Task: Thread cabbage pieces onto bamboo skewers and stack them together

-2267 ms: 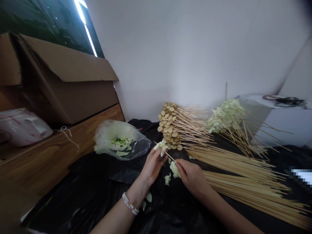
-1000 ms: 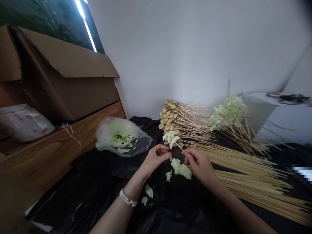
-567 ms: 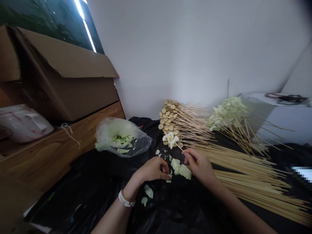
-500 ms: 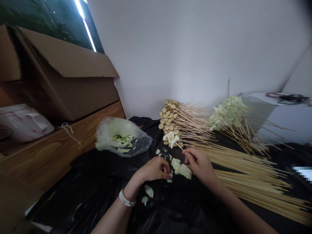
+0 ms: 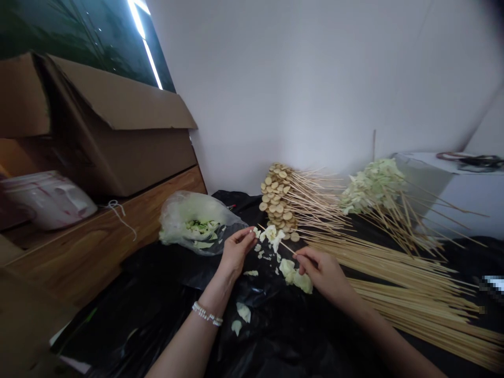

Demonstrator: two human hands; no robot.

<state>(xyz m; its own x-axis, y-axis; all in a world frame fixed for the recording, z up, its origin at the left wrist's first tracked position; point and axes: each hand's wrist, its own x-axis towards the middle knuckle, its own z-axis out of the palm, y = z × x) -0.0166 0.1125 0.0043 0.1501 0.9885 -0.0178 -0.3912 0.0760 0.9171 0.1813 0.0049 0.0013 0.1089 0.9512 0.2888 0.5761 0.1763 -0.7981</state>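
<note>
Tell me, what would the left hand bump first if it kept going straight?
Probably the stack of skewered round slices ahead of the left hand, though depth is hard to judge here.

No readable text, labels or numbers; pixelated patch [image 5: 493,284] at right edge illegible.

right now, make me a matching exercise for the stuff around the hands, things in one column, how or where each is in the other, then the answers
Things
1. the right hand
2. the clear plastic bag
3. the round tan slices
4. the bare bamboo skewers

How or where
a. threaded on sticks and stacked by the wall
b. pinching a bamboo skewer
c. lying in a long bundle on the black plastic sheet
d. holding pale green leaf pieces

Pairs: 1-b, 2-d, 3-a, 4-c
</note>
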